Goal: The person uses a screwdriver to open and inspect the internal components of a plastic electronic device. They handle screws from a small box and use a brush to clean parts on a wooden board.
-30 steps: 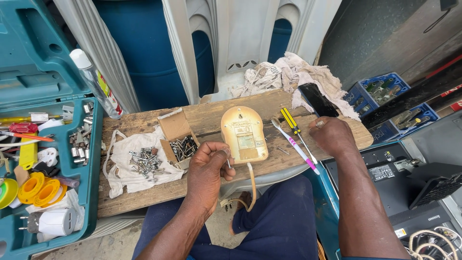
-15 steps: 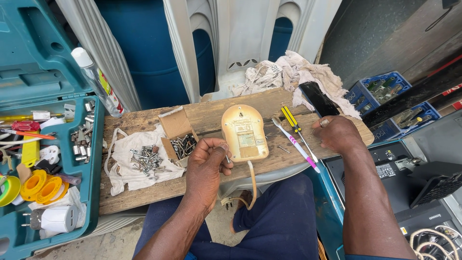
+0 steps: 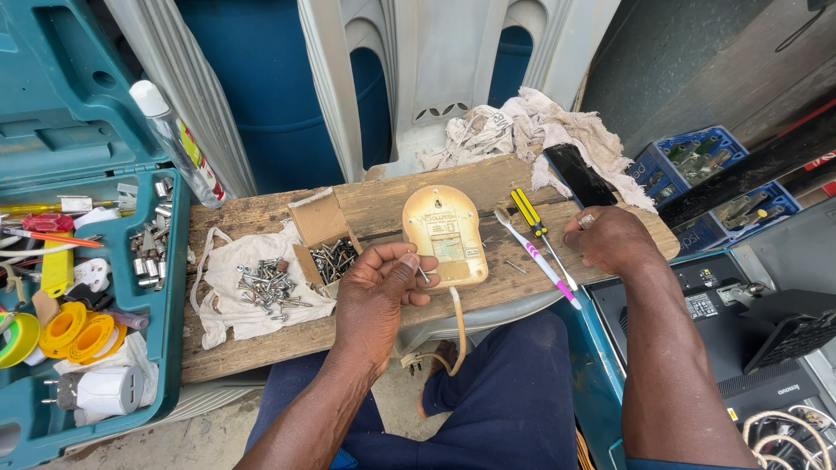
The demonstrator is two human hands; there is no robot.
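Note:
A yellowed plastic device (image 3: 444, 233) lies back side up on a wooden plank (image 3: 261, 335), its cord hanging off the near edge. My left hand (image 3: 376, 292) rests at the device's left edge and pinches a small screw (image 3: 421, 272) between thumb and fingers. My right hand (image 3: 610, 240) lies loosely curled on the plank's right end, beside a black phone (image 3: 577, 173), holding nothing that I can see. A yellow-handled screwdriver (image 3: 529, 211) and a white and pink toothbrush (image 3: 538, 258) lie between the device and my right hand.
A small cardboard box of screws (image 3: 326, 246) and a white cloth with loose screws (image 3: 261, 283) lie left of the device. An open teal tool case (image 3: 87, 261) stands at left, a spray bottle (image 3: 178, 144) leaning by it. Rags (image 3: 522, 130), blue crates (image 3: 697, 170) and a black monitor (image 3: 766, 322) are at right.
My left hand has lifted off the plank and turned, now pinching a screw at the device's left edge. My right hand has stayed at the plank's right end.

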